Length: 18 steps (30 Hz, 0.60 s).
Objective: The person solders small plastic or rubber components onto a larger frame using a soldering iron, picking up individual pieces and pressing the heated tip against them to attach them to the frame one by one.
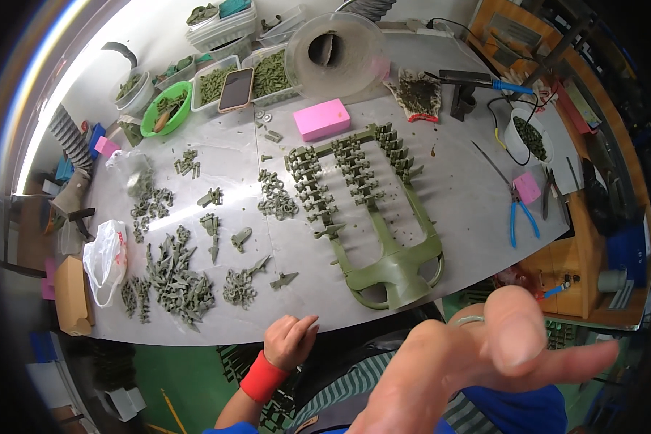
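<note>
My left hand [287, 341], with a red wristband [260, 378] at its wrist, is at the table's front edge. Its fingers are curled together, and I cannot make out anything in them. Close to the camera, my right hand [477, 354] is raised, large in view, with fingers apart and nothing seen in it. Beyond it on the table lies a green forked frame [401, 264] with rows of small green clips along its prongs. Left of the frame are a grey-green pointed part [283, 280], a pile of small ring-like parts [239, 288] and a bigger heap of parts [177, 278].
At the back stand tubs of green parts [270, 71], a phone [236, 90], a green bowl [166, 108] and a pink block [321, 119]. Blue-handled pliers [521, 217], a stained glove [416, 94] and a white tub [528, 137] are at right. A plastic bag [106, 260] lies left.
</note>
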### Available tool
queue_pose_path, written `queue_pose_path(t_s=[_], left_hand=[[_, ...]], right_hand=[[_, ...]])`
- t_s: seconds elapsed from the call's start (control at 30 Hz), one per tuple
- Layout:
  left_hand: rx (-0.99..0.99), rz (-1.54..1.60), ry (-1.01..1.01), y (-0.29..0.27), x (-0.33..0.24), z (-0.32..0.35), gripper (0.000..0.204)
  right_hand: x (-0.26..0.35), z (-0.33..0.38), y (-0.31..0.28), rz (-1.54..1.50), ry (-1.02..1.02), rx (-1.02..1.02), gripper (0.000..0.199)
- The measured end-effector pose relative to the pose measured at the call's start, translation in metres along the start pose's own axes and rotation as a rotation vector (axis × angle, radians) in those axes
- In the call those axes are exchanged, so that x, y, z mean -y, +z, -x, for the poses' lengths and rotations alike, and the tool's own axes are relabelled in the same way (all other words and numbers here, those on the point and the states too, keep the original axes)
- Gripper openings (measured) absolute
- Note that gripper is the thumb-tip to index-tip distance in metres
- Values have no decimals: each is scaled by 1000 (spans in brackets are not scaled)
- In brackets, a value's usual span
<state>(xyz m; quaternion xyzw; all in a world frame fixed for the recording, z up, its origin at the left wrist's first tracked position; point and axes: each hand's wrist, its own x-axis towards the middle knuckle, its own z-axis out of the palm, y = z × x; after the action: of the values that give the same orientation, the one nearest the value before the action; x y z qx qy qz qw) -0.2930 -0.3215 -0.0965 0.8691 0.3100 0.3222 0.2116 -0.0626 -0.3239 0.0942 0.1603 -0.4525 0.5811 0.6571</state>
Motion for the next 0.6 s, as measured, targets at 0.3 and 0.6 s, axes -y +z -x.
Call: queue_pose_path(t_s=[0.3, 0.6], left_hand=[[36, -16, 7, 1, -1, -11, 29], [138, 0, -82, -4, 6, -2, 24]], right_hand=[[23, 9, -9, 40, -5, -22, 77], [20, 30, -33, 443, 154, -25, 74]])
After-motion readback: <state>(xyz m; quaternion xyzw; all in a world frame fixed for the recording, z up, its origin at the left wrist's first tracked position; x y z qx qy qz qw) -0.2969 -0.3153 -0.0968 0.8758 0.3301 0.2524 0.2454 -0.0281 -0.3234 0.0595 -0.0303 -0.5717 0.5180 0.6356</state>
